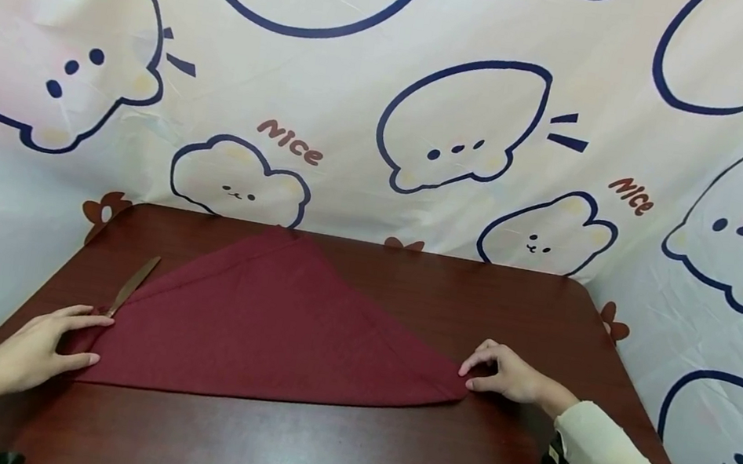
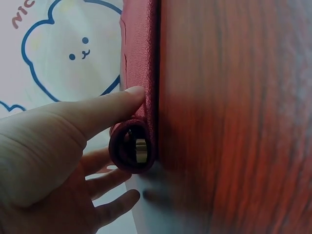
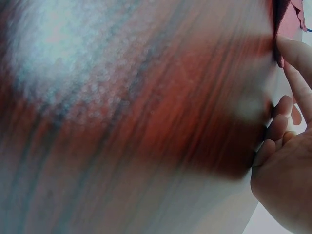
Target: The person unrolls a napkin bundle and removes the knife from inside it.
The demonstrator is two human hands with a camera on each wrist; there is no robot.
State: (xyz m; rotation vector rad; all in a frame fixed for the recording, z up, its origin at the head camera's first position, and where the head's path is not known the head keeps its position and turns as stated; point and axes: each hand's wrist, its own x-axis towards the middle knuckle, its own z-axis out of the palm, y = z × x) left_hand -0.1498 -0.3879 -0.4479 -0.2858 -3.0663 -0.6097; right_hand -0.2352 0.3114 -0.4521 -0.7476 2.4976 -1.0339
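A dark red cloth napkin (image 1: pixel 273 321), folded to a triangle, lies with its long edge toward me. Its left end forms a roll (image 2: pixel 132 168). From the far side of that roll sticks a gold-coloured knife (image 1: pixel 135 282). Inside the near opening, in the left wrist view, a flat gold end (image 2: pixel 141 151) shows. My left hand (image 1: pixel 34 351) rests on the roll, fingers and thumb fairly straight, the thumb touching the cloth. At the napkin's right corner, my right hand (image 1: pixel 511 375) pinches the cloth between thumb and index finger; its other fingers bend above the table.
The dark brown wooden table (image 1: pixel 311 461) has a glossy surface. A white curtain (image 1: pixel 347 102) with blue-outlined cartoon figures hangs behind it and along both sides. Black wrist devices (image 1: pixel 557 458) sit at the cream sleeves.
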